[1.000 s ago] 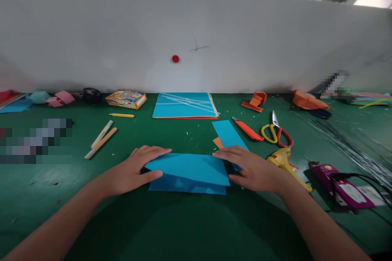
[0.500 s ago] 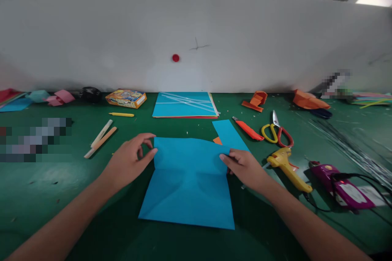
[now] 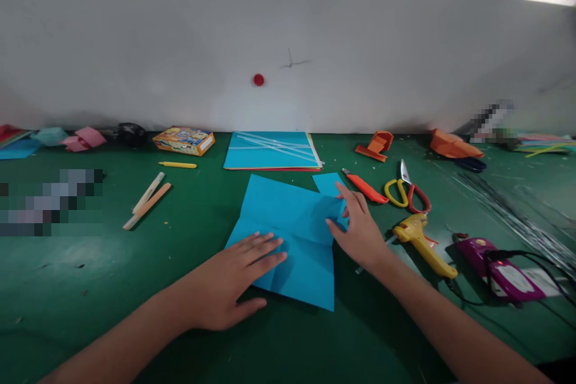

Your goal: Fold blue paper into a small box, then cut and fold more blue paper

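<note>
A blue paper sheet (image 3: 288, 222) with crease lines lies unfolded on the green table (image 3: 135, 312), turned at an angle. My left hand (image 3: 234, 279) lies flat on its near left part, fingers spread, pressing it down. My right hand (image 3: 357, 228) pinches the sheet's right edge between thumb and fingers. A smaller blue paper piece (image 3: 327, 183) lies just behind my right hand.
A stack of coloured paper (image 3: 270, 150) with clear glue sticks lies at the back. Right of the sheet are an orange cutter (image 3: 365, 187), scissors (image 3: 405, 191), a yellow glue gun (image 3: 423, 240) and a purple device (image 3: 499, 270). Sticks (image 3: 146, 198) and a small box (image 3: 183, 140) lie left.
The folded blue sheet was opened out, then turned and shifted. My left hand moved from its top edge onto its near left part; my right hand moved up along the right edge.
</note>
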`<action>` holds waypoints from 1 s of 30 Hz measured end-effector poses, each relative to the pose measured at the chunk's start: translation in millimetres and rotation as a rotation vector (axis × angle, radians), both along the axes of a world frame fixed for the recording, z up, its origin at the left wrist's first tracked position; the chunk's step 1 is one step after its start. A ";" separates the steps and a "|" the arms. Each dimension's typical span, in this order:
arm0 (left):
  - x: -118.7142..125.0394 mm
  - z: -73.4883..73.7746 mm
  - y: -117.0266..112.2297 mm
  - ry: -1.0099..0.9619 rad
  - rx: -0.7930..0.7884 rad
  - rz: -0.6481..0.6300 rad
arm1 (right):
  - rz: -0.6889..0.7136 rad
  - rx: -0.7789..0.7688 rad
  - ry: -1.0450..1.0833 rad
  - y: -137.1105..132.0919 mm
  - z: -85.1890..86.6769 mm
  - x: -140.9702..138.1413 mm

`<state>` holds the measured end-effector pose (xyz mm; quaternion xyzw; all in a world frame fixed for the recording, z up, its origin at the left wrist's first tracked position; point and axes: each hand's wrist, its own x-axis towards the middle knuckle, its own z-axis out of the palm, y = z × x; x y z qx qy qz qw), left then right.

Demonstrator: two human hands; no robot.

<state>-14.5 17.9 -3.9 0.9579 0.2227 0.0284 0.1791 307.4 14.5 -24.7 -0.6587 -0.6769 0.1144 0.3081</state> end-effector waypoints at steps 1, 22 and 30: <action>-1.7 -2.0 2.9 -0.013 -0.001 -0.014 | -0.002 0.034 -0.089 0.3 -2.0 0.3; -3.7 -21.2 19.2 -0.200 0.205 -0.054 | 0.817 -0.125 -0.242 -14.0 10.9 -4.7; 1.4 -20.6 20.3 -0.326 0.105 0.072 | 0.857 0.001 -0.105 -14.7 0.2 -18.5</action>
